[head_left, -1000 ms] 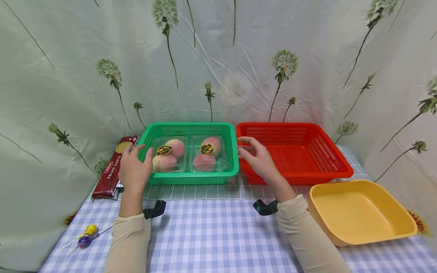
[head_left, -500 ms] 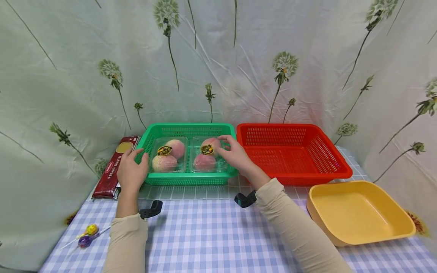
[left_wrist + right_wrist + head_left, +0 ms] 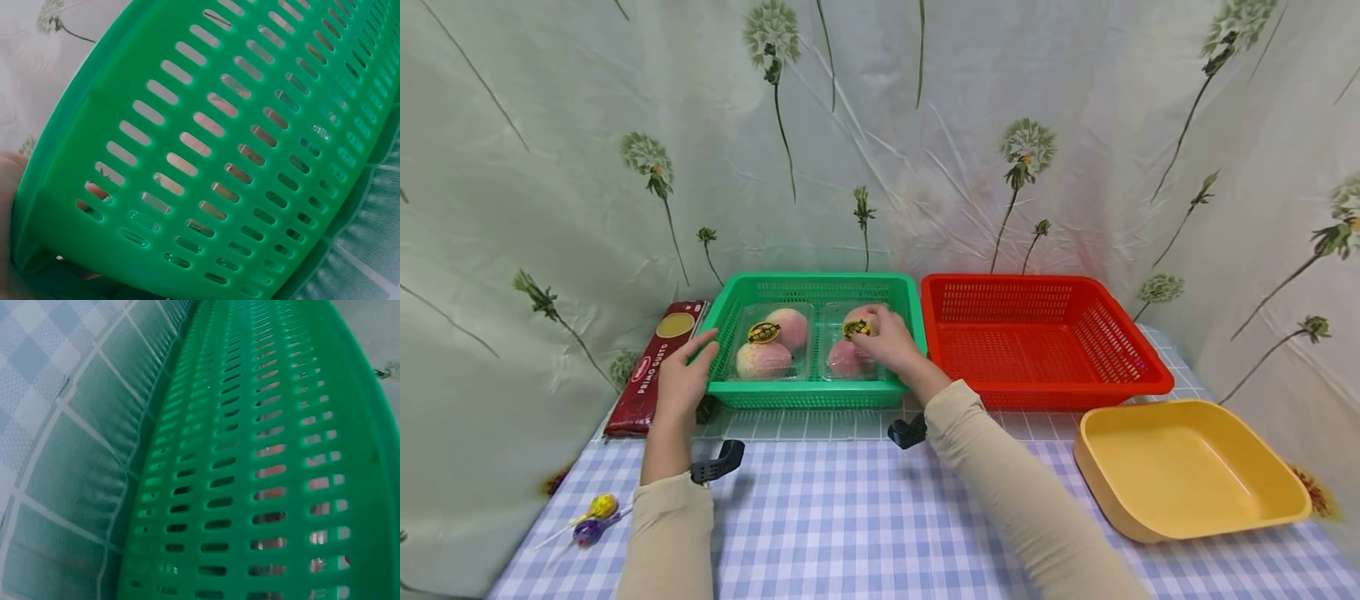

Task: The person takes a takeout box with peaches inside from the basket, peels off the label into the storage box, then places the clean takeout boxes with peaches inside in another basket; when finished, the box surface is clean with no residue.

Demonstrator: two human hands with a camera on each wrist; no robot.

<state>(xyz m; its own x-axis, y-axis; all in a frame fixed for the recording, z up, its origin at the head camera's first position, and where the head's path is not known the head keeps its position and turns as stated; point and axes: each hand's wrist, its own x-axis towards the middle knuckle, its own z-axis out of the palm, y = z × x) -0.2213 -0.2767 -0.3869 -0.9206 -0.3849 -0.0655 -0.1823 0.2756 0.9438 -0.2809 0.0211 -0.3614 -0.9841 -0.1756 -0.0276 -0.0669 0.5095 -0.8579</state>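
The right hand (image 3: pixel 886 340) lay with curled fingers on top of the right-hand clear plastic clamshell of peaches (image 3: pixel 857 350), which sat inside the green slotted plastic basket (image 3: pixel 808 392) beside a second such pack. The left hand (image 3: pixel 682 383), fingers loosely open, steadied the basket's left corner. The thin shell probably flexed and felt slick, and the fruit bruised easily, so its stiffer rim edges looked the safest hold.
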